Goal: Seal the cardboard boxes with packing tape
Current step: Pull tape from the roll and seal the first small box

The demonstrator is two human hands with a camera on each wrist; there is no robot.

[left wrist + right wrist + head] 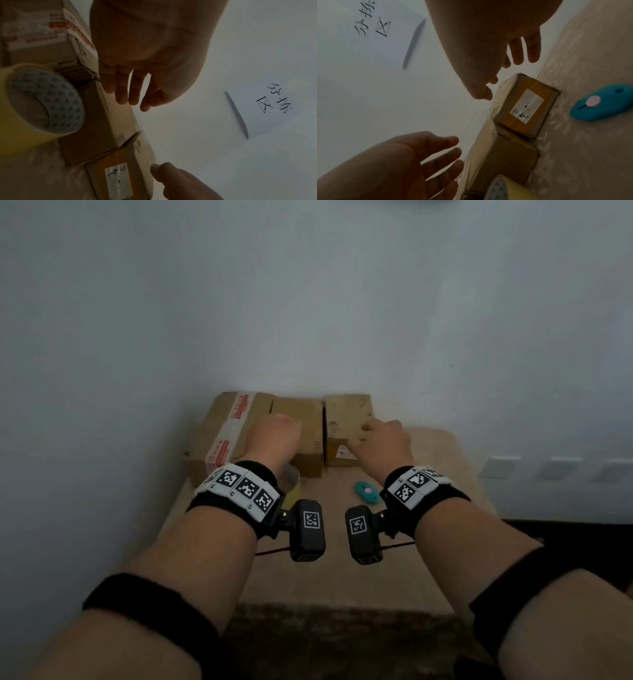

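Three cardboard boxes stand in a row against the wall at the table's far end: a left box [219, 436] with a red-and-white tape strip, a middle box [308, 440] and a smaller right box [342, 419] with a white label [526, 105]. My left hand [274, 436] hovers over the left and middle boxes, fingers [132, 93] straight and holding nothing. My right hand [382, 440] hangs over the right box, fingers [517, 54] loosely extended, also empty. A yellow tape roll [39, 102] lies in front of the boxes, under my left wrist.
A teal box cutter [366, 491] lies on the beige patterned tablecloth [342, 570] in front of the right box. A white paper sheet [267, 108] with handwriting hangs on the wall above the boxes. The wall closes the table's left side.
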